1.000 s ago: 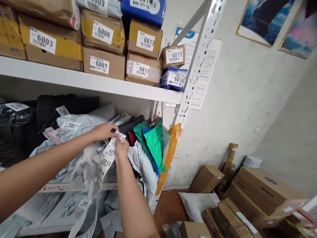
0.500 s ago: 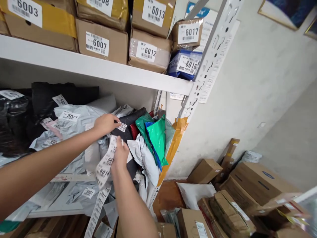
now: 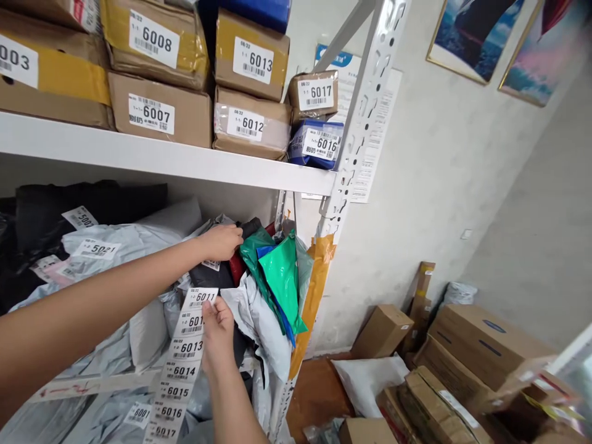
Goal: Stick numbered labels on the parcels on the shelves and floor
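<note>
My right hand (image 3: 217, 330) pinches a long strip of white barcode labels (image 3: 184, 371) near its top, where 6011 shows; the strip hangs down past the lower shelf. Above it, my left hand (image 3: 225, 242) reaches across to a black mailing bag (image 3: 215, 280), its fingers curled closed at the bag's upper edge. Part of a label (image 3: 213, 265) shows on that bag under my left hand. Just right of my left hand lie a red bag (image 3: 237, 266) and green plastic mailing bags (image 3: 281, 271). A white mailing bag (image 3: 259, 314) is beside my right hand.
Labelled cartons (image 3: 160, 111) line the white shelf (image 3: 185, 163) above my hands. Grey and white mailers (image 3: 124, 237) fill the left side. A metal post (image 3: 351, 129) with orange tape (image 3: 317, 290) stands on the right. Cardboard boxes (image 3: 485, 345) are piled on the floor.
My left hand has moved from the 6010 label to the bag's upper edge. My right hand is lower, and the label strip now faces me more flatly. The view has shifted right and upward.
</note>
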Demonstrator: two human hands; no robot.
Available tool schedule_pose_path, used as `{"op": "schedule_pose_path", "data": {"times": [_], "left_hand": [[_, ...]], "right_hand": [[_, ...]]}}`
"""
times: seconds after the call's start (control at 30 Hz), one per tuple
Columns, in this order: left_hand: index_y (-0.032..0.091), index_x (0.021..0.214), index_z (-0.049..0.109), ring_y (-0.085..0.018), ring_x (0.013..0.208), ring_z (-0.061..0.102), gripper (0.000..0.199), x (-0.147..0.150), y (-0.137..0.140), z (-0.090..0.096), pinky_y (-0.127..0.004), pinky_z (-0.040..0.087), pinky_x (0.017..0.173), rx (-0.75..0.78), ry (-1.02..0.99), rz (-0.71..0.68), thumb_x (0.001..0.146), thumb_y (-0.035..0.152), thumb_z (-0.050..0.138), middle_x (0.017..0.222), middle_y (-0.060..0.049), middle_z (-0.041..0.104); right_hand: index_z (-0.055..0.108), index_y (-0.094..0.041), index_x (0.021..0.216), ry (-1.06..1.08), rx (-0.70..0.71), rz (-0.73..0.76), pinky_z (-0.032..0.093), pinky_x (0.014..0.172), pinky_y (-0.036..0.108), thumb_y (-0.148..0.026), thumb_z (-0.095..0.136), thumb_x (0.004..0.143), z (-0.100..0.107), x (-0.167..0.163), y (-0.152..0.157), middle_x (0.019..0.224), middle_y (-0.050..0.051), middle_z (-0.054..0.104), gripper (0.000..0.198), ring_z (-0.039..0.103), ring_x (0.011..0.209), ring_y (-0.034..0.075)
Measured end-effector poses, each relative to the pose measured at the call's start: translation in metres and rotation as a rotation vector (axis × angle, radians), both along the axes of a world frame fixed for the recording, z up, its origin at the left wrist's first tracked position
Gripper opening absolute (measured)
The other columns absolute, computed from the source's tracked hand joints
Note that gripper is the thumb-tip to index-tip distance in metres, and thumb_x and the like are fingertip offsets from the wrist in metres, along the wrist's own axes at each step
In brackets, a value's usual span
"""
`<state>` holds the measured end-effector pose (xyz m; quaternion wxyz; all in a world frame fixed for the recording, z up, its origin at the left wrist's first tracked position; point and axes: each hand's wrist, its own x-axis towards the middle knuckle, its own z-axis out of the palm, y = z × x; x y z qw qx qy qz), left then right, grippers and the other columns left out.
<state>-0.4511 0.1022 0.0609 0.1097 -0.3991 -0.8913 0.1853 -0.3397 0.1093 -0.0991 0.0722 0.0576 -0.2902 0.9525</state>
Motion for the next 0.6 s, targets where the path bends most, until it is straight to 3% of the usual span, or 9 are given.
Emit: {"op": "schedule_pose_path", "data": {"times": [0.07,0.13,0.2,0.3,0.37,0.47,0.6], "left_hand": [[0.016,0.085,0.071,-0.027,0.097,0.059,0.019,-0.007,0.006,0.002,-0.032,0.043,0.081,0.008,-0.044,-0.002,0.076,0.03,0.063,0.096,-0.011,0.067],[0.015,0.081,0.071,-0.028,0.09,0.061,0.038,-0.011,0.013,0.004,-0.032,0.044,0.076,0.041,-0.09,0.041,0.07,0.051,0.067,0.09,-0.012,0.068],[0.015,0.078,0.07,-0.026,0.08,0.063,0.054,-0.013,0.022,0.004,-0.031,0.044,0.07,0.099,-0.157,0.116,0.079,0.065,0.05,0.082,-0.011,0.069],[0.018,0.08,0.071,-0.02,0.075,0.063,0.064,-0.018,0.034,0.003,-0.026,0.045,0.067,0.157,-0.323,0.161,0.093,0.055,0.02,0.081,-0.005,0.07],[0.019,0.082,0.071,-0.017,0.08,0.063,0.049,-0.023,0.036,0.0,-0.023,0.045,0.071,0.151,-0.43,0.138,0.092,0.046,0.031,0.087,-0.001,0.071],[0.019,0.088,0.071,-0.022,0.092,0.062,0.023,-0.033,0.027,-0.008,-0.025,0.046,0.08,0.147,-0.478,0.144,0.076,0.035,0.058,0.1,-0.003,0.071],[0.02,0.115,0.063,-0.027,0.102,0.062,0.048,-0.041,0.007,-0.021,-0.03,0.047,0.086,0.197,-0.513,0.189,0.068,0.028,0.065,0.117,-0.008,0.068]], "right_hand": [[0.065,-0.019,0.085,0.01,-0.02,0.006,0.052,0.081,0.031,-0.05,0.077,0.066,-0.001,-0.007,-0.005,0.081,0.001,0.074,0.038,0.068,0.076,0.017],[0.065,-0.019,0.086,0.0,-0.065,0.009,0.052,0.082,0.032,-0.049,0.078,0.065,-0.002,-0.014,-0.009,0.084,0.002,0.075,0.039,0.069,0.079,0.018],[0.065,-0.019,0.086,-0.034,-0.125,0.019,0.053,0.081,0.033,-0.049,0.081,0.06,-0.002,-0.022,-0.01,0.085,0.003,0.075,0.042,0.069,0.08,0.019],[0.063,-0.019,0.083,-0.111,-0.221,-0.043,0.055,0.078,0.035,-0.049,0.084,0.053,-0.006,-0.033,-0.004,0.083,0.004,0.075,0.047,0.07,0.076,0.019],[0.063,-0.018,0.083,-0.163,-0.254,-0.148,0.055,0.079,0.035,-0.05,0.084,0.053,-0.012,-0.039,0.006,0.084,0.005,0.075,0.049,0.07,0.076,0.019],[0.063,-0.018,0.09,-0.181,-0.229,-0.294,0.053,0.085,0.035,-0.05,0.081,0.059,-0.023,-0.046,0.026,0.093,0.007,0.075,0.048,0.07,0.086,0.02],[0.061,-0.02,0.104,-0.128,-0.184,-0.417,0.051,0.093,0.034,-0.049,0.074,0.07,-0.03,-0.05,0.046,0.107,0.007,0.073,0.046,0.067,0.103,0.02]]}}
